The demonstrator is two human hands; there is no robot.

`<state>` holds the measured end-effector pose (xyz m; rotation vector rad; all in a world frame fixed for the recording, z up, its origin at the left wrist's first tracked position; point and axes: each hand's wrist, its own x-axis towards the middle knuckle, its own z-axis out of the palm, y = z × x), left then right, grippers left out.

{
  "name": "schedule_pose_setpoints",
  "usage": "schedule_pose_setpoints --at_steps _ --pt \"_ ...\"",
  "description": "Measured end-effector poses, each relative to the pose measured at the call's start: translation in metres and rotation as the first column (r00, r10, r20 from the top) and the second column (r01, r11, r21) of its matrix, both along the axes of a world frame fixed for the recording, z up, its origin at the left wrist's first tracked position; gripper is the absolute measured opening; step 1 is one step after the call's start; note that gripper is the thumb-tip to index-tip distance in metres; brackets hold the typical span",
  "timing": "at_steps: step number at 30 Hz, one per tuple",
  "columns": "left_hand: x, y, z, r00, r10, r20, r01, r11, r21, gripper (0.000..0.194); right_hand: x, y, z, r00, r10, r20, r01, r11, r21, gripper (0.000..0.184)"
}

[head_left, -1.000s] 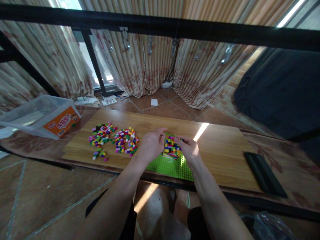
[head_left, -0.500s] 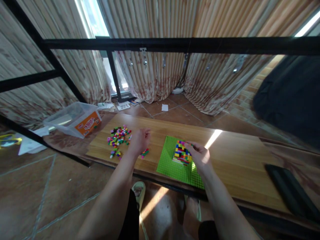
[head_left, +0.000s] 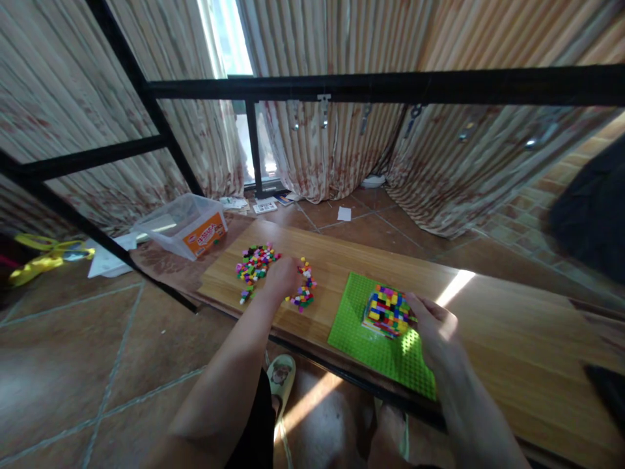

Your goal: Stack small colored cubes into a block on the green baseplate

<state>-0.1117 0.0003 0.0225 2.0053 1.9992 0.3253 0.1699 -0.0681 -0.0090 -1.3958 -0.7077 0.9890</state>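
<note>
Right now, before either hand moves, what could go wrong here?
The left hand, low among the small multicoloured plastic bricks, could scatter some. The right hand, beside the blocky multicoloured brick stack, might knock it. The square green studded baseplate reaches the wooden tabletop's near edge; a bump could push it over.

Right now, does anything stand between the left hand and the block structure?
Only some low loose bricks just beside the left hand; past them, flat wooden board and green baseplate lead to the block structure. The right hand is at its opposite side.
</note>
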Motion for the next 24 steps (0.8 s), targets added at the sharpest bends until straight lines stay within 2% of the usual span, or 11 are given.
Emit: schedule_pose_setpoints --at_steps 4,8,10,14,24 --pt "-0.008 0.005 -0.001 0.997 0.034 -0.064 -0.030 0.998 0.058 0.041 0.005 -0.003 0.001 1.000 0.021 -0.007 -0.021 1.000 0.010 0.035" --pt "-0.031 0.008 0.001 0.987 0.147 -0.070 -0.140 0.986 0.092 0.038 0.007 -0.004 0.002 0.999 0.023 -0.022 -0.023 1.000 0.017 0.033" --pt "-0.042 0.008 0.000 0.983 0.166 -0.084 -0.159 0.984 0.082 0.037 0.006 -0.003 0.002 1.000 0.017 -0.025 -0.016 1.000 0.027 0.033" --pt "-0.050 0.007 -0.005 0.988 0.125 -0.091 -0.121 0.992 0.041 0.037 0.006 -0.002 0.002 1.000 0.008 -0.019 -0.008 1.000 0.004 0.033" --pt "-0.038 0.012 -0.011 1.000 0.014 -0.026 -0.014 1.000 0.000 0.026 0.007 -0.001 0.000 1.000 -0.018 -0.003 0.018 1.000 -0.015 0.032"
